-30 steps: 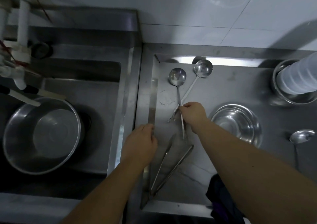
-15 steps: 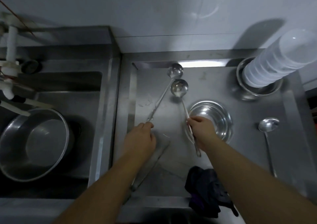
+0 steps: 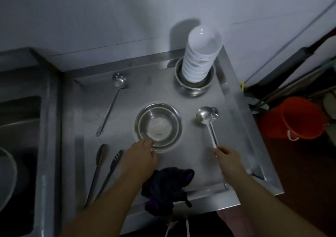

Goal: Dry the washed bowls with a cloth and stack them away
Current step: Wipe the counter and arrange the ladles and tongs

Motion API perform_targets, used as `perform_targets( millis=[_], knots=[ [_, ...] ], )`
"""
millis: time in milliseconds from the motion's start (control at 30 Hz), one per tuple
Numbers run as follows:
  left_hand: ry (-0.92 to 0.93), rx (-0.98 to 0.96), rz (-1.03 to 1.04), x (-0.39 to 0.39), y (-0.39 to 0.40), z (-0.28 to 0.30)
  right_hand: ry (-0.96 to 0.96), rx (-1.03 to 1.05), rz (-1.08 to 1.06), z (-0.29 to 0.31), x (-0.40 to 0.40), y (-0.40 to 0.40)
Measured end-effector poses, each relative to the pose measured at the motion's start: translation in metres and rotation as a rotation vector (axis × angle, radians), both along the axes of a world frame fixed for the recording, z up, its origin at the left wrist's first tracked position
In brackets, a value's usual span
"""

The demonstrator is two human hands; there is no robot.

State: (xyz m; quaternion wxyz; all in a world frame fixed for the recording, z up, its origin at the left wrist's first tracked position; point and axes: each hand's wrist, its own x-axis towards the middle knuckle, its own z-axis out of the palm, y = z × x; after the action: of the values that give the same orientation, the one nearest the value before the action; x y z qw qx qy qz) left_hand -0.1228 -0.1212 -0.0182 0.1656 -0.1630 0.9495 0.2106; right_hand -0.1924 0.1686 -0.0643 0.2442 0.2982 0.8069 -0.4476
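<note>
Steel bowl [image 3: 157,126] rim under left hand [image 3: 141,157], right hand [image 3: 229,157] seemingly pinching ladle [image 3: 207,120]

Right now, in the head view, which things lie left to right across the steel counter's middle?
Lone ladle → stacked steel bowls, their rim touched by the left hand → ladle held by the right hand.

The table [image 3: 234,109] is brushed steel with a dull shine. The nested bowls [image 3: 158,126] and ladles [image 3: 206,117] are polished metal and reflect light. The stacked bowls [image 3: 201,55] look like glossy white plastic or ceramic. The cloth [image 3: 165,187] is dark, soft and matt. The bucket [image 3: 294,118] is smooth orange plastic.
</note>
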Motion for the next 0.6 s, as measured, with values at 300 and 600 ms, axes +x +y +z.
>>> perform_targets(
  millis=[300, 600],
  knots=[
    [-0.048, -0.048, -0.016, -0.003, 0.045, 0.007, -0.029, -0.012, 0.006, -0.021, -0.013, 0.034],
    [-0.108, -0.074, 0.03, 0.012, 0.047, 0.0, -0.022, 0.1, 0.103, -0.029, -0.024, 0.025]
  ],
)
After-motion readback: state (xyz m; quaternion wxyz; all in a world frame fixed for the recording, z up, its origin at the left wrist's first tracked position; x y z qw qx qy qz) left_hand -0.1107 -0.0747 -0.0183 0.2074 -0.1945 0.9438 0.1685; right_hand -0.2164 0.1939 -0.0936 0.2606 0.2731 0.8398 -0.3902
